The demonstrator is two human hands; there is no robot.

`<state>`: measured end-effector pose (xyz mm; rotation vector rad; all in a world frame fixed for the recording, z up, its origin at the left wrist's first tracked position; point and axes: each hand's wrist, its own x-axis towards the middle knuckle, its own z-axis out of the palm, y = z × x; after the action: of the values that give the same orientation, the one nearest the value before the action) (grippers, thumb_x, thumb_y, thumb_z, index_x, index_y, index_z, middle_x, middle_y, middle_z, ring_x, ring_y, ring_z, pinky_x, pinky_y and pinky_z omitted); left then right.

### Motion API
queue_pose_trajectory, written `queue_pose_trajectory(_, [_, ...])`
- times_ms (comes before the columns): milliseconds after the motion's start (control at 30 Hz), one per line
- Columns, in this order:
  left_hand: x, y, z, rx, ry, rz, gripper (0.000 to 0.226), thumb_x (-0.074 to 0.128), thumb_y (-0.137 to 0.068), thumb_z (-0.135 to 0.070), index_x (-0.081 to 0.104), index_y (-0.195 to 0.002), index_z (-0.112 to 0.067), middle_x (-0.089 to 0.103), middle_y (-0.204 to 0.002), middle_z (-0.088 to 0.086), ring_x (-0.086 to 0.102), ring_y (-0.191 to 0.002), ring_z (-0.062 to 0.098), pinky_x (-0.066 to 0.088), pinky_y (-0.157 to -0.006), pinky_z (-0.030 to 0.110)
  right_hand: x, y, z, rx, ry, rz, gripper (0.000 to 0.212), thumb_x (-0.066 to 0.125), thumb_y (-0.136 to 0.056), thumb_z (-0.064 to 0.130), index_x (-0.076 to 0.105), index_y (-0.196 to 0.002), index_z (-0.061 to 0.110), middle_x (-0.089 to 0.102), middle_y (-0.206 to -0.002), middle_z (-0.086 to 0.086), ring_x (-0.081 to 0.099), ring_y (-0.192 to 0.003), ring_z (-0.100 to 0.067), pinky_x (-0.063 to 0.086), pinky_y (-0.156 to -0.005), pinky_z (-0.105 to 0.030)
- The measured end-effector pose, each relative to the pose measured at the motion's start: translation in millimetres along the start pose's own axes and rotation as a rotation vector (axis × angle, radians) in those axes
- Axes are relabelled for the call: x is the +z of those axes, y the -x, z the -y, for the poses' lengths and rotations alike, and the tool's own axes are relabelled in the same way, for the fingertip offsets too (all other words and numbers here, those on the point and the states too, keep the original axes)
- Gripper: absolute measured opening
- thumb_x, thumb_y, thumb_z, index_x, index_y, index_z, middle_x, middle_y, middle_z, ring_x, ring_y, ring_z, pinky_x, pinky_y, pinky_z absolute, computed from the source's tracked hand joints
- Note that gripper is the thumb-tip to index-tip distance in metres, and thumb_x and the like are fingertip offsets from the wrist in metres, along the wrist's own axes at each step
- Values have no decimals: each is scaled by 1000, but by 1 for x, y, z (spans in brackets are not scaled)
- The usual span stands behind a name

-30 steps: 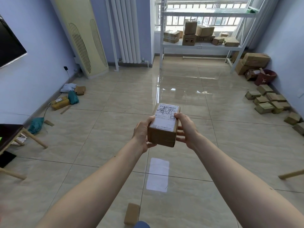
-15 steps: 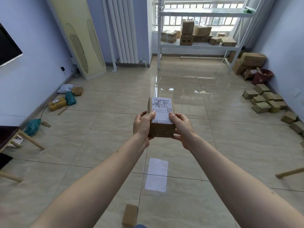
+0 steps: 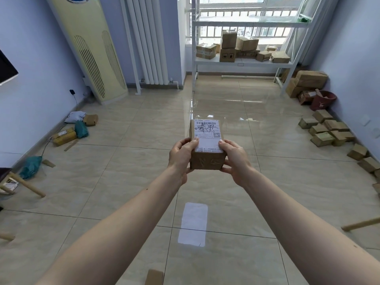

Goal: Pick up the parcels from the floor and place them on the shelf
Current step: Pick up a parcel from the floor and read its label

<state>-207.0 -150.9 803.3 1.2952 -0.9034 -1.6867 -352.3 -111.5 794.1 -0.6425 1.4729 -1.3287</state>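
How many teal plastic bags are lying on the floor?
2. One teal bag lies beside the parcels by the left wall; the other lies nearer, by the wooden table leg. More may be hidden.

I've carried the parcel nearer the shelf, which looms larger ahead; my thumbs now sit on the label, parcel squared toward the shelf

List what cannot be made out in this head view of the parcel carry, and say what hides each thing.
- Parcel label text: too small to read.
- Parcel's sides and underside: covered by the left hand and right hand.
- Shelf back row: hidden behind the front boxes.
- Small box on the floor: cut off by the bottom edge.
- Red bucket contents: too small to tell.
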Motion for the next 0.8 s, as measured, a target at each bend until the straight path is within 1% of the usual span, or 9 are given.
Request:
queue_pose_trajectory(100, [7, -14, -7, 15, 5, 15, 32, 70, -87, -26, 64, -118, -23, 73, -100, -1, 69, -97, 23, 57, -83, 43, -2, -18, 8, -14, 7, -17, 24, 57, -96, 34, 57, -117, 22, 69, -102, 2, 68, -95, -23, 53, -71, -37])
queue_pose_trajectory(200, [12, -33, -17, 30, -4, 32, 36, 69, -88, -25, 65, -123, -22, 74, -104, 0, 69, -104, 25, 56, -87, 44, 2, -40, 17, -22, 11, -25, 25, 58, -96, 36, 55, -115, 21, 69, -103, 0, 68, -95, -24, 52, -68, -36])
queue_pose_trajectory(233, [14, -40, -21, 32, -7, 36, 33, 68, -88, -25, 67, -121, -22, 74, -103, 0, 69, -103, 24, 55, -88, 45, 4, -47, 20, -24, 12, -25, 25, 58, -96, 36, 55, -115, 20, 69, -103, 0, 68, -94, -23, 52, -67, -35])
queue_pose_trajectory(333, [19, -66, -36, 35, -19, 66, 14, 66, -91, -24, 68, -104, -27, 73, -100, -3, 68, -99, 21, 54, -89, 43, 10, -72, 32, -35, 16, -22, 27, 59, -96, 37, 55, -115, 20, 70, -104, 0, 69, -98, -24, 53, -67, -35])
queue_pose_trajectory(400, [22, -87, -48, 47, -28, 94, 10, 65, -92, -23, 67, -100, -28, 73, -99, -4, 68, -94, 18, 54, -86, 40, 15, -92, 41, -44, 13, -25, 28, 59, -96, 38, 54, -116, 19, 70, -106, -1, 69, -101, -25, 53, -68, -35])
queue_pose_trajectory(533, [32, -139, -77, 75, -45, 138, 13, 65, -92, -24, 69, -104, -27, 74, -99, -3, 69, -89, 15, 56, -81, 37, 28, -140, 65, -70, -1, -49, 30, 59, -96, 38, 53, -118, 19, 68, -109, -2, 68, -101, -25, 53, -67, -35])
queue_pose_trajectory(667, [41, -195, -106, 78, -40, 150, 16, 68, -90, -27, 67, -106, -26, 73, -98, -3, 68, -89, 17, 56, -87, 41, 40, -188, 89, -89, -16, -60, 29, 59, -95, 38, 55, -117, 20, 69, -106, 1, 67, -95, -21, 51, -70, -36])
queue_pose_trajectory(733, [47, -221, -118, 83, -34, 148, 22, 70, -90, -27, 65, -111, -24, 72, -101, 1, 68, -88, 18, 56, -86, 42, 45, -212, 99, -93, -20, -59, 31, 60, -95, 38, 56, -119, 19, 69, -107, 1, 68, -99, -23, 51, -73, -37])
queue_pose_trajectory(800, [55, -247, -128, 81, -30, 142, 34, 71, -89, -27, 62, -121, -19, 71, -102, 2, 68, -89, 19, 56, -86, 43, 47, -235, 107, -89, -27, -57, 34, 60, -94, 38, 55, -122, 19, 70, -110, 0, 68, -104, -25, 51, -75, -39])
